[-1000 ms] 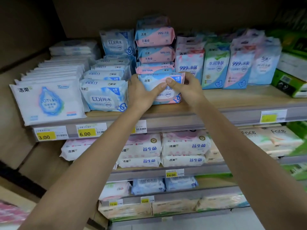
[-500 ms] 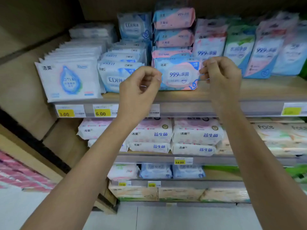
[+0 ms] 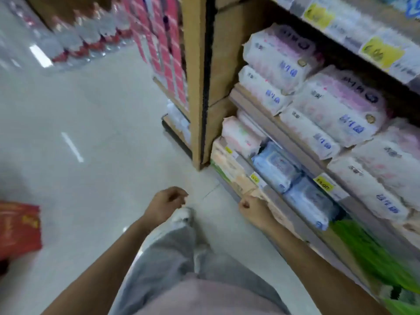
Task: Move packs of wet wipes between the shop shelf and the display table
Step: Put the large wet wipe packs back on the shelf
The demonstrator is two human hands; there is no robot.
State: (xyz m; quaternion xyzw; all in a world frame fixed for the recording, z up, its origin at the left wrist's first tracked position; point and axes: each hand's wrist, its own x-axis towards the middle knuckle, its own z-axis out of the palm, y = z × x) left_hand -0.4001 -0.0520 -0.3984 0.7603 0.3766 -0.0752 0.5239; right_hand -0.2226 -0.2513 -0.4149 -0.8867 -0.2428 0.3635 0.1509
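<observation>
Left hand [image 3: 167,206] and right hand [image 3: 253,211] hang loosely curled and empty over the floor [image 3: 91,133], beside the shelf [image 3: 254,103] holding wet-wipe packs [image 3: 279,57]: two blue packs [image 3: 275,167] on a lower tier, under stacked white ones.

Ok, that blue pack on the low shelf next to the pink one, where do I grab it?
Probably its upper edge, fingers over the top, thumb on the front, coming straight from the aisle. The blue pack faces outward, sitting between the pink pack and a second blue pack, so its sides look blocked.
</observation>
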